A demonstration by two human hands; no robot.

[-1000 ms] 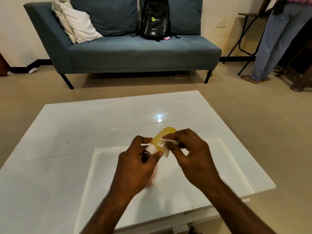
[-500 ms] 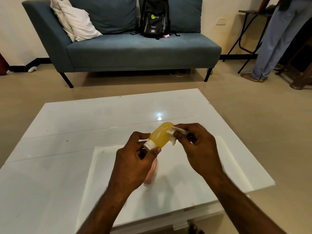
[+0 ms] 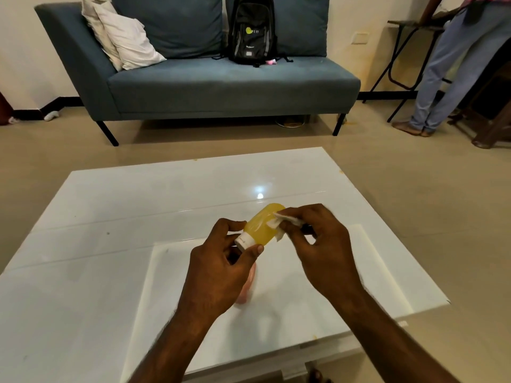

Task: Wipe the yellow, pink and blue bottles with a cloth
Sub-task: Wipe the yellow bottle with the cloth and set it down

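The left hand [image 3: 221,269] pinches the white cap of the yellow bottle [image 3: 262,225], whose base points up and away. The right hand [image 3: 318,244] pinches a white cloth [image 3: 278,223] against its side.

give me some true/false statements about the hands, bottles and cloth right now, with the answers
1. The left hand holds the yellow bottle at its white cap end. True.
2. The cloth lies flat on the table. False: the right hand pinches it against the yellow bottle.
3. The pink bottle lies on the white table, partly hidden by the left hand. True.
4. The black backpack stands on the floor. False: it stands on the seat of the blue sofa.
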